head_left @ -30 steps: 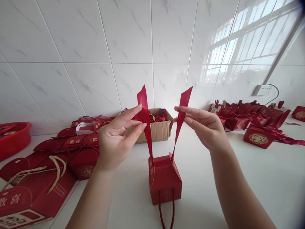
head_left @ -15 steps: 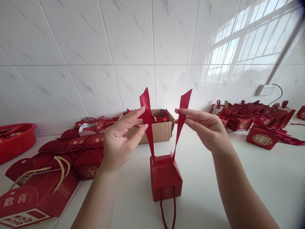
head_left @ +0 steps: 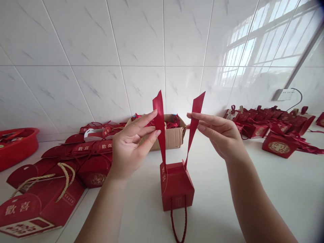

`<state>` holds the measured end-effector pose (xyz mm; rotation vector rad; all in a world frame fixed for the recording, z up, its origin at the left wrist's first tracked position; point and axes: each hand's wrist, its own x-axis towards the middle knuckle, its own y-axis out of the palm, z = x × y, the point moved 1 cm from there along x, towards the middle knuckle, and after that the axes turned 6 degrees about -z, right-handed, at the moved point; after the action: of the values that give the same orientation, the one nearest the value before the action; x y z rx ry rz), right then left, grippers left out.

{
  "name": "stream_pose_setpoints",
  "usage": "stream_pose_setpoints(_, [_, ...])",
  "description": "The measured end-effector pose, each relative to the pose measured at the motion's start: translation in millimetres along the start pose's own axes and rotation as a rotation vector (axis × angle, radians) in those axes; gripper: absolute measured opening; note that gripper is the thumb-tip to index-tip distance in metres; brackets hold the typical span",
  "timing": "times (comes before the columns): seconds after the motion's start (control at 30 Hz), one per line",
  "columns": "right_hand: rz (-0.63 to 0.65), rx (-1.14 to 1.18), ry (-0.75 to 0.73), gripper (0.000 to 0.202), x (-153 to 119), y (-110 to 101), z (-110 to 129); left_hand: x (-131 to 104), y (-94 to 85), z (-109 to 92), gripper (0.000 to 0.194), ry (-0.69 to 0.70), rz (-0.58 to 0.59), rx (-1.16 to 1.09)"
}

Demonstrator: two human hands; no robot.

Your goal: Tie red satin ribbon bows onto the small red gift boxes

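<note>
Pinching one red ribbon tail each, left hand (head_left: 128,148) and right hand (head_left: 220,136) hold both taut (fingers closed) above the small red paper gift box (head_left: 176,185).

– Where does your head camera look from?
– From your head, forward and down, close over the white counter (head_left: 278,189), facing the tiled wall (head_left: 101,50) along its far edge.

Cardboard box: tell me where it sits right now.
In the head view the cardboard box sits at centre against the tiled wall, behind the small red gift box and between the raised hands.
</note>
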<state>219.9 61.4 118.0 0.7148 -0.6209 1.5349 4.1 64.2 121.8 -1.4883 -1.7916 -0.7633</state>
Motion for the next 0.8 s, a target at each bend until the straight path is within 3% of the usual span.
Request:
stream_pose_setpoints(0.5, [-0.011,0.017,-0.012,0.027,0.0,-0.2,0.2,0.1,-1.1,2.2,0.043,0.063,0.011,0.040])
stream_pose_setpoints(0.8, [-0.028,0.034,-0.022,0.026,-0.1,1.1,-1.4,0.7,-0.8,5.8,0.047,0.183,0.019,0.088])
